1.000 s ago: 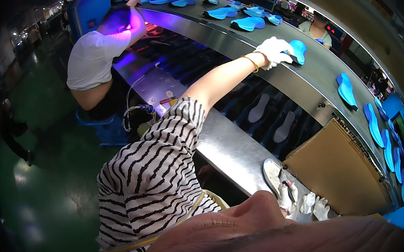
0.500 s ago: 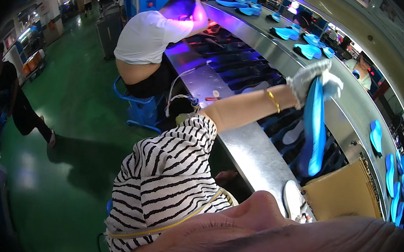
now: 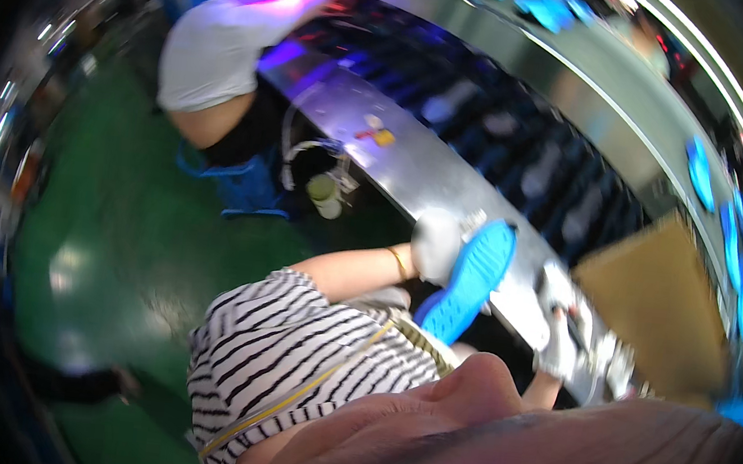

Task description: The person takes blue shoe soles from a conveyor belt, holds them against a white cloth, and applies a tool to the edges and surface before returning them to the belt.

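My left hand (image 3: 439, 245), in a white glove with a gold bracelet at the wrist, is closed on a bright blue shoe sole (image 3: 478, 275). The sole is held tilted at the bench's near edge, close to my body, with its patterned, dotted face in view. Further right, my right hand (image 3: 558, 347), also gloved in white, is over the metal bench beside a white insole-shaped piece (image 3: 556, 286). Blur smears its fingers, and whether they grip anything does not show.
A cardboard sheet (image 3: 658, 303) stands at the right. Behind the metal bench (image 3: 414, 169) run dark slots with shoe-shaped pieces. Blue soles (image 3: 700, 174) lie on the conveyor (image 3: 625, 100). A co-worker in white (image 3: 213, 57) sits at the far left of the bench; a pale green cup (image 3: 324, 196) is below it.
My left hand has come back from beside the conveyor toward my body, bringing the blue sole. My right hand has come into view over the bench. The whole view has shifted.
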A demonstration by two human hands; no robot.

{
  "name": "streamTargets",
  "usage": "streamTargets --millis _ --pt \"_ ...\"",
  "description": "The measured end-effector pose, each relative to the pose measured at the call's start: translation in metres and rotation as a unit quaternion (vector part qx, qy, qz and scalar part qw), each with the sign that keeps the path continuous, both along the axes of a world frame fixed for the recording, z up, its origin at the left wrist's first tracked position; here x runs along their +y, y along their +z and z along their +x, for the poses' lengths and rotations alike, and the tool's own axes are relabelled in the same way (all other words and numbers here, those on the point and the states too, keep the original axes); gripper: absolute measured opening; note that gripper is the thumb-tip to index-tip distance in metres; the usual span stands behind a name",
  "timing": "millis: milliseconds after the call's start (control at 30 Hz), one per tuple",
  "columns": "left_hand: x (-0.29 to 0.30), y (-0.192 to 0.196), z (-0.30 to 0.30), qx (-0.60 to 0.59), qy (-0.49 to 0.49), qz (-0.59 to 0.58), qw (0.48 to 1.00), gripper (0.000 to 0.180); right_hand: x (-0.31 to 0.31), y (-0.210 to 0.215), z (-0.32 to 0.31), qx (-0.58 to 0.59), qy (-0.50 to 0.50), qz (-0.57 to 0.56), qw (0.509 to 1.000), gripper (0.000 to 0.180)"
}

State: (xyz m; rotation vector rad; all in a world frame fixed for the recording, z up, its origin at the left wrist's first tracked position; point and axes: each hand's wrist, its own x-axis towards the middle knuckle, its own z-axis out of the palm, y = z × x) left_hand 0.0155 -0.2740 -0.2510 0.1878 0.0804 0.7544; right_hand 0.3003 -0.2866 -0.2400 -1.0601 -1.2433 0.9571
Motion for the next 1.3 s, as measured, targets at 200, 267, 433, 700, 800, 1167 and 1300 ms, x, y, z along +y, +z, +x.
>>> streamTargets --millis 200,267,433,700,800,1167,1300 --pt "-0.004 0.011 0.021 0.009 0.105 0.002 0.994 0.075 -0.017 0.044 -0.062 -0.083 0.054 -0.03 0.995 0.019" --pt "-0.012 0.021 0.039 0.048 0.112 -0.012 0.992 0.075 -0.021 0.045 -0.067 0.015 0.026 -0.033 0.999 0.014" --pt "-0.016 0.019 0.049 0.078 0.166 0.015 0.983 0.073 -0.011 0.042 -0.084 0.032 -0.009 -0.015 0.999 0.016" --pt "0.003 -0.001 0.046 0.217 0.212 0.082 0.949 0.073 -0.006 0.037 -0.118 0.005 -0.041 0.056 0.998 0.023" --pt "-0.002 0.012 0.037 0.198 0.191 0.104 0.956 0.071 -0.01 0.036 -0.111 0.103 0.02 0.008 0.994 0.027" --pt "0.007 0.006 0.039 0.262 0.162 0.033 0.951 0.089 -0.023 0.021 -0.095 0.067 0.064 -0.063 0.994 0.027" --pt "0.013 -0.002 0.037 0.222 0.133 0.02 0.966 0.083 -0.027 0.018 -0.099 -0.044 0.041 0.138 0.989 0.021"
